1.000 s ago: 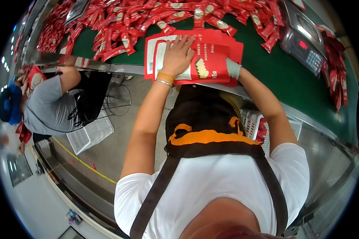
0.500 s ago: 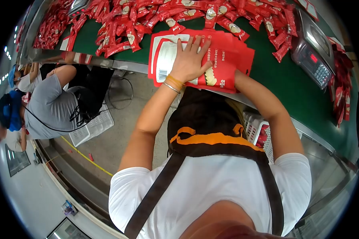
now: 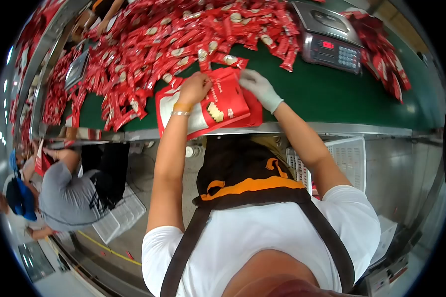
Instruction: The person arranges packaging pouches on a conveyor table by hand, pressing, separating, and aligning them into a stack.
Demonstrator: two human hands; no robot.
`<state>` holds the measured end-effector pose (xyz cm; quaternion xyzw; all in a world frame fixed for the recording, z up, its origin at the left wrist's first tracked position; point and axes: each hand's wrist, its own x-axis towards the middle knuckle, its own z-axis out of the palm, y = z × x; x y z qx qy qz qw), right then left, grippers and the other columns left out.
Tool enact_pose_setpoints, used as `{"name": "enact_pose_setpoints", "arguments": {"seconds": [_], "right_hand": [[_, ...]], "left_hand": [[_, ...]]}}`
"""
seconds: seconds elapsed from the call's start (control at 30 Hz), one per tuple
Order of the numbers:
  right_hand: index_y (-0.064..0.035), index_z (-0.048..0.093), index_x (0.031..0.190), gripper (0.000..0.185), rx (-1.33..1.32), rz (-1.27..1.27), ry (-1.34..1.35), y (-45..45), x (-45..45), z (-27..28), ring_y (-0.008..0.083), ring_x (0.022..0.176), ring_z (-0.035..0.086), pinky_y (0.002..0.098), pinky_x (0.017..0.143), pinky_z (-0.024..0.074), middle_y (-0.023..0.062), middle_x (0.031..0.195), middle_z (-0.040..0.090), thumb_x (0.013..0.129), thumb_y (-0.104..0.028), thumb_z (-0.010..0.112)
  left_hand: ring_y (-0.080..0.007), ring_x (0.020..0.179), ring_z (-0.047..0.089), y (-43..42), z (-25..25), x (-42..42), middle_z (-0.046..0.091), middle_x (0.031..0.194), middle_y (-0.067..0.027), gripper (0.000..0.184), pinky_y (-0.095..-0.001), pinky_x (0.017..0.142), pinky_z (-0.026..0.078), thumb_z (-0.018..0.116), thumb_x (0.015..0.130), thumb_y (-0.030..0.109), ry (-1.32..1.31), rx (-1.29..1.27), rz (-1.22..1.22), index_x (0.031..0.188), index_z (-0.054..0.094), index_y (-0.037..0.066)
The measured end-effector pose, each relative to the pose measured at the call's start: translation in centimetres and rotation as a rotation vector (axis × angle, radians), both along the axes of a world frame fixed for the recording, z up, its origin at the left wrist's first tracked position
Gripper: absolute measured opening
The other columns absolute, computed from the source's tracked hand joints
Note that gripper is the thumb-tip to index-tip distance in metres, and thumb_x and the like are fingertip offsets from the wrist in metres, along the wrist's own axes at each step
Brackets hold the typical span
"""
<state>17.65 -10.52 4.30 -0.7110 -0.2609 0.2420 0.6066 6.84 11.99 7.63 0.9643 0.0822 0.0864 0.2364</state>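
A stack of flat red printed bags [image 3: 227, 101] lies at the front edge of the green table, the top one raised at a slant. My bare left hand [image 3: 195, 88], a yellow band and a bracelet at its wrist, is closed on the upper part of the top bag, fingers curled. At the upper right corner of that bag is my right hand [image 3: 261, 89] in a white glove. Its fingers are blurred beside the edge, so their grip is unclear. Just beyond the bags lie small red snack packets [image 3: 230, 60].
A digital scale [image 3: 329, 52] with lit red figures stands at the back right, beside more red packaging [image 3: 381, 62]. Another scale [image 3: 76, 69] is at the left. White baskets [image 3: 349, 153] sit under the table. A seated co-worker [image 3: 67, 198] is at the left; another person's arm [image 3: 109, 15] reaches in at the back.
My view has turned, shifting the scale left and up. My left hand has gone from spread flat to curled on the bag. My gloved right hand, hidden before, now shows at the bag's edge.
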Motion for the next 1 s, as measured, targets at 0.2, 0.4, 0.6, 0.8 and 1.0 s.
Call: {"name": "enact_pose_setpoints", "arguments": {"seconds": [0.2,0.4,0.6,0.8,1.0], "right_hand": [[0.0002,0.064,0.113,0.039,-0.334,0.28,-0.071,-2.7,-1.6,9.9,0.0178,0.093,0.062,0.0309,0.085,0.0488,0.012,0.098,0.068,0.084,-0.024,0.071],[-0.0031,0.067,0.104,0.02,0.465,-0.34,0.117,-8.2,9.1,8.5,0.0131,0.083,0.064,0.0313,0.071,0.0527,0.0029,0.098,0.069,0.088,-0.013,0.068],[0.0123,0.05,0.13,0.079,-0.235,-1.101,-0.143,-19.5,28.7,5.4,0.0346,0.119,0.057,0.0361,0.1,0.0434,0.027,0.132,0.055,0.08,-0.044,0.074],[-0.0002,0.057,0.123,0.072,0.444,-0.945,0.277,-23.0,24.6,6.7,0.0188,0.077,0.061,0.0294,0.059,0.0458,0.0111,0.106,0.065,0.087,-0.063,0.057],[-0.0059,0.064,0.083,0.044,0.142,-1.383,0.127,-32.5,17.2,-5.1,0.0096,0.051,0.044,0.0246,0.048,0.0361,-0.0005,0.062,0.053,0.096,-0.046,0.051]], "left_hand": [[-0.0321,0.088,0.06,-10.7,7.6,0.4,0.059,0.09,-0.0108,0.009,-0.0419,0.077,0.046,0.064,0.085,0.014,-0.402,0.064,-0.035,0.088,0.063,0.005],[-0.035,0.116,0.05,-11.4,7.5,-2.9,0.055,0.118,-0.0149,0.032,-0.0468,0.101,0.037,0.066,0.082,0.012,-0.76,0.048,0.037,0.112,0.059,0.005],[-0.0372,0.13,0.041,-12.3,-4.1,-6.9,0.049,0.133,-0.0174,0.042,-0.0537,0.112,0.025,0.063,0.086,0.022,-0.304,0.097,0.128,0.122,0.055,0.003],[-0.0355,0.136,0.038,-13.1,-6.6,-6.7,0.048,0.14,-0.0141,0.047,-0.0523,0.113,0.025,0.064,0.085,0.027,-0.236,0.148,0.201,0.124,0.056,0.004],[-0.0363,0.134,0.039,-13.1,-6.3,-6.8,0.049,0.138,-0.0145,0.046,-0.0524,0.112,0.028,0.064,0.084,0.028,-0.259,0.108,0.181,0.122,0.057,0.004]]}}
